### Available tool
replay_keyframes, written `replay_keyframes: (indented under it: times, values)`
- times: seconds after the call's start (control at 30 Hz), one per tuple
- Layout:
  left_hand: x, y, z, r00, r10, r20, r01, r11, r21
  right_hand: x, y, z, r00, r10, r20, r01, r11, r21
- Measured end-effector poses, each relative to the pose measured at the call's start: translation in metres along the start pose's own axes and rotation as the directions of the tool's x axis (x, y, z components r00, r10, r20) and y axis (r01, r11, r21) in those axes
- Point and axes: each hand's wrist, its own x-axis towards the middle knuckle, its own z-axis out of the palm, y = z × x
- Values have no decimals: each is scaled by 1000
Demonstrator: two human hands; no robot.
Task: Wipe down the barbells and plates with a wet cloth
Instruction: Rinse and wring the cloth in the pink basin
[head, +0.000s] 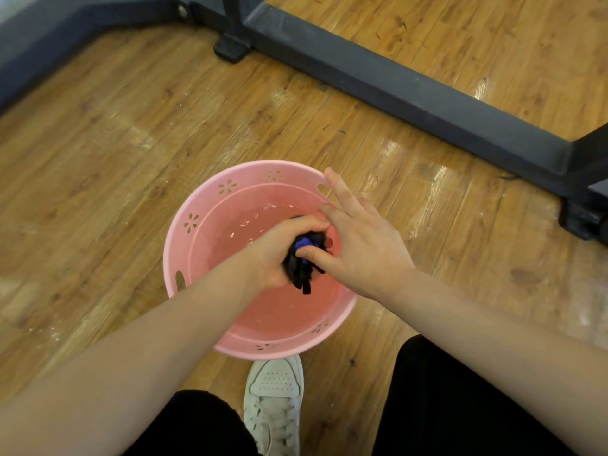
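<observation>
A pink plastic bucket (pixel 197 225) with flower cut-outs in its rim stands on the wooden floor, with water in it. Over the water my left hand (pixel 279 251) is clenched around a bunched dark cloth (pixel 301 271) with a blue patch; a dark strip hangs below the fist. My right hand (pixel 358 245) is beside it, thumb and a finger pinching the top of the cloth, the other fingers spread out over the bucket's far rim. No barbell or plate is in view.
Black steel base beams of a gym rack (pixel 411 90) run diagonally across the floor behind the bucket, with a rubber foot (pixel 230 49) at the back. My white shoe (pixel 274 399) touches the bucket's near side. Dark trouser legs fill the bottom edge.
</observation>
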Motion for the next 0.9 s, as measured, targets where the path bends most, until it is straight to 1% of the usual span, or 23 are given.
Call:
replay_keyframes:
  times: [0.1,0.13,0.2,0.27,0.3,0.43,0.57,0.7,0.9]
  values:
    - [-7,0,-2,993,20,116,-16,999,-39,0,2,2,1000,4,-28,-3,999,32]
    - [-7,-1,-2,992,48,117,-45,998,-32,1,3,2,999,4,-33,-3,999,40]
    - [-5,-3,0,995,96,34,-96,995,-4,1,3,3,999,8,-41,-6,999,53]
    - [-4,-3,0,992,110,-68,-111,994,-4,1,2,4,999,5,-40,-2,998,61]
    - [-3,-2,0,990,105,-93,-106,994,1,1,2,4,1000,2,-31,0,998,58]
    - [-4,4,-6,983,106,-149,-101,994,37,-1,4,3,1000,-17,9,17,1000,2]
    - [-6,20,-15,966,149,-213,-158,987,-26,-2,3,4,1000,-6,17,8,994,-113]
    - [-8,28,-17,945,166,-283,-192,979,-64,-1,1,3,1000,9,24,-6,994,-111]
    - [-7,30,-5,943,171,-286,-170,985,28,-1,0,4,1000,11,21,-9,997,-82]
